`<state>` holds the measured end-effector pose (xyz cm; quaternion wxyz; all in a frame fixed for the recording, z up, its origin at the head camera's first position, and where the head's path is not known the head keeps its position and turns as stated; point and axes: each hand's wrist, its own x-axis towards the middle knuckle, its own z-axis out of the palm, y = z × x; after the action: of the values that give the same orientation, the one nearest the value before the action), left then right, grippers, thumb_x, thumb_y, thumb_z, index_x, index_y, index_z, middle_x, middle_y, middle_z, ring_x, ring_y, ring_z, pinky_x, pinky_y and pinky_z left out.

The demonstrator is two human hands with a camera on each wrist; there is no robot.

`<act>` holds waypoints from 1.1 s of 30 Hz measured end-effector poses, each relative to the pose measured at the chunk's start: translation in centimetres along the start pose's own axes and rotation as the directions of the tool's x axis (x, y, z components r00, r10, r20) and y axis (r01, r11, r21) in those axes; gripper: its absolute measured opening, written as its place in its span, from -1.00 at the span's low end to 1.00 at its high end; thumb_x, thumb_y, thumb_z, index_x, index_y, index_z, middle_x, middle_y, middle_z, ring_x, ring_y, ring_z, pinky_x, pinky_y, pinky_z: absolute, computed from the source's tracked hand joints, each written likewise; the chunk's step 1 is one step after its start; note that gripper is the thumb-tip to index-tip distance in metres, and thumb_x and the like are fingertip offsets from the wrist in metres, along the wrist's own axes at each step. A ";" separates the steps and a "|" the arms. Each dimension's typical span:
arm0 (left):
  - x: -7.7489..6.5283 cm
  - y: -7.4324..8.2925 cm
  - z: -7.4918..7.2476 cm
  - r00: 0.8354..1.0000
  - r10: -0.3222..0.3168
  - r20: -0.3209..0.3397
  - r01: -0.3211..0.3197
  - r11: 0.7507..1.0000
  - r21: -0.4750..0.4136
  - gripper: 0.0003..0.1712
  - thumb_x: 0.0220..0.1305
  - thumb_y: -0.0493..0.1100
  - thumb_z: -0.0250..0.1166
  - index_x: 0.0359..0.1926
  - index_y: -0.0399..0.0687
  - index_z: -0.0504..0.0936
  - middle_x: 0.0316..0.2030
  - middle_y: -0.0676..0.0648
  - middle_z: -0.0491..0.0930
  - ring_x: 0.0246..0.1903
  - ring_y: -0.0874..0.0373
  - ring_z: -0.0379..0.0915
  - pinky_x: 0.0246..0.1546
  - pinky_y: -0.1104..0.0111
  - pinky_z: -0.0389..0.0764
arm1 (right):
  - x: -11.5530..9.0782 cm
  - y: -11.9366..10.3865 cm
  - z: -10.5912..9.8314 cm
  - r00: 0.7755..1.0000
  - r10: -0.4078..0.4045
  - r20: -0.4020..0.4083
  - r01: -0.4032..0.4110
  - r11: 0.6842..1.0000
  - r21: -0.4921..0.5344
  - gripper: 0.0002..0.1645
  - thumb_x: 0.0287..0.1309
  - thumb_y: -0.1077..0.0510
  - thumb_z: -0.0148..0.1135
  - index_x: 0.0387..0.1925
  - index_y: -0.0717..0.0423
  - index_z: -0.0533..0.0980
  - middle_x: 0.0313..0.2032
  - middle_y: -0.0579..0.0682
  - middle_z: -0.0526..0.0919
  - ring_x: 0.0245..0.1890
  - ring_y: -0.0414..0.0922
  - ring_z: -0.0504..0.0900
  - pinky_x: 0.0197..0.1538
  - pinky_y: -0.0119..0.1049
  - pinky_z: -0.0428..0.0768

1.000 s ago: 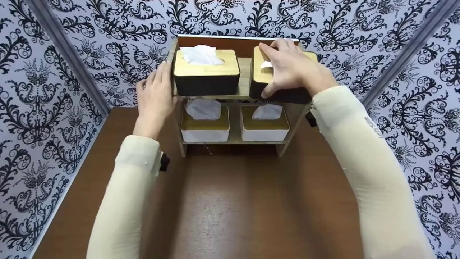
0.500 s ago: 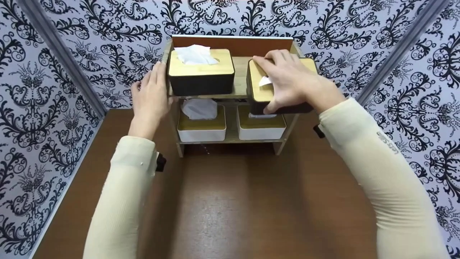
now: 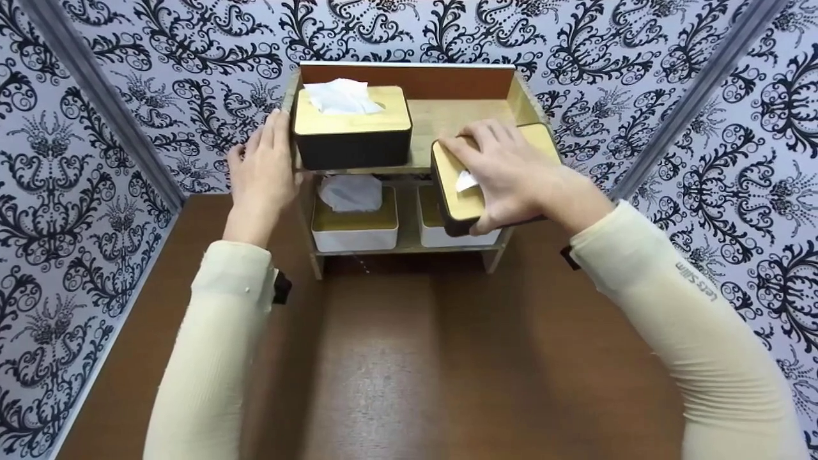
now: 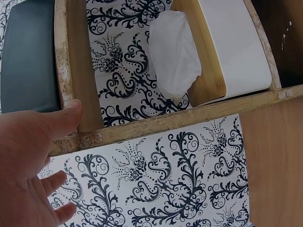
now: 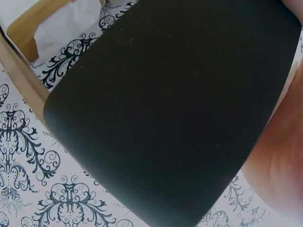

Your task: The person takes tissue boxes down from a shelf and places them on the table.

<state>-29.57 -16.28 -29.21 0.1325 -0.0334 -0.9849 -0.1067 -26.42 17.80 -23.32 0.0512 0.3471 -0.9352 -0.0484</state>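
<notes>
My right hand [image 3: 511, 176] grips a black tissue box [image 3: 455, 204] with a bamboo lid from above, fingers and thumb spanning the lid. It hangs tilted in front of the small wooden shelf [image 3: 454, 115], and a tuft of tissue shows beside my palm. In the right wrist view, the dark side of the tissue box [image 5: 161, 109] fills most of the picture. My left hand [image 3: 259, 166] holds the shelf's left side; in the left wrist view the thumb [image 4: 71, 111] lies on the front edge, fingers outside the panel.
A second black tissue box [image 3: 354, 148] stands at the left of the top tier. On the lower tier are two white tissue boxes, the left one [image 3: 354, 239] in full view and the right one [image 3: 429, 236] partly hidden. Brown tabletop [image 3: 383, 358] stretches in front; patterned walls [image 3: 83, 160] enclose it.
My right hand has drawn the black tissue box off the top tier, forward and down, tilting it. It now covers part of the right white box. My left hand stays at the shelf side.
</notes>
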 end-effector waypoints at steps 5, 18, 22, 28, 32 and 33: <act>-0.1 -0.1 0.0 1.000 -0.004 0.001 0.004 1.000 -0.002 0.15 0.22 -0.05 0.33 0.55 0.01 -0.30 0.57 -0.07 -0.19 0.47 -0.17 -0.01 0.35 -0.23 0.11 | -0.7 -0.6 1.0 1.000 -0.021 0.010 0.022 0.999 -0.038 0.63 -0.64 -0.41 0.56 0.51 -0.01 -0.04 0.28 0.26 0.21 0.30 0.19 0.19 0.45 0.16 0.11; -0.2 0.0 -0.2 1.000 -0.010 0.017 0.011 1.000 -0.005 0.14 0.24 -0.02 0.30 0.55 0.01 -0.32 0.57 -0.05 -0.24 0.48 -0.16 -0.03 0.36 -0.25 0.06 | -2.7 -1.0 3.8 0.995 -0.100 -0.007 0.100 0.992 -0.083 0.65 -0.71 -0.36 0.58 0.50 0.08 0.01 0.26 0.30 0.24 0.28 0.20 0.23 0.43 0.12 0.18; -0.2 0.0 -0.2 1.000 -0.011 0.018 0.012 1.000 -0.011 0.14 0.25 -0.02 0.30 0.55 0.01 -0.32 0.57 -0.07 -0.23 0.48 -0.16 -0.04 0.36 -0.25 0.05 | -3.3 -0.8 5.0 0.988 -0.144 -0.062 0.139 0.987 -0.076 0.57 -0.69 -0.30 0.56 0.47 0.13 0.08 0.19 0.31 0.29 0.21 0.22 0.27 0.43 0.11 0.19; -0.2 0.0 -0.1 1.000 -0.007 0.013 0.007 1.000 -0.010 0.14 0.24 -0.04 0.31 0.55 0.00 -0.32 0.57 -0.08 -0.23 0.48 -0.18 -0.04 0.36 -0.27 0.05 | -4.1 -0.2 6.9 0.975 -0.190 -0.119 0.185 0.982 -0.050 0.55 -0.71 -0.29 0.57 0.43 0.21 0.14 0.13 0.34 0.32 0.13 0.25 0.31 0.42 0.09 0.20; -0.2 0.2 0.0 1.000 -0.004 0.018 0.004 1.000 -0.010 0.14 0.25 -0.02 0.30 0.55 0.00 -0.32 0.57 -0.07 -0.24 0.48 -0.19 -0.03 0.36 -0.28 0.05 | -4.9 0.3 8.2 0.979 -0.173 -0.109 0.169 0.985 -0.042 0.55 -0.69 -0.34 0.57 0.43 0.21 0.14 0.12 0.33 0.33 0.11 0.23 0.32 0.39 0.07 0.26; -0.2 0.2 0.0 1.000 -0.003 0.020 0.003 1.000 -0.011 0.14 0.25 -0.02 0.30 0.55 0.01 -0.32 0.57 -0.07 -0.25 0.48 -0.19 -0.04 0.36 -0.28 0.04 | -5.1 0.4 8.5 0.981 -0.166 -0.104 0.162 0.986 -0.042 0.56 -0.68 -0.36 0.57 0.43 0.21 0.14 0.13 0.33 0.33 0.12 0.22 0.32 0.39 0.07 0.26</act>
<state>-29.37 -16.08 -29.21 0.1224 -0.0336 -0.9856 -0.1119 -23.99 21.91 -32.01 0.1032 0.4242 -0.8983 -0.0494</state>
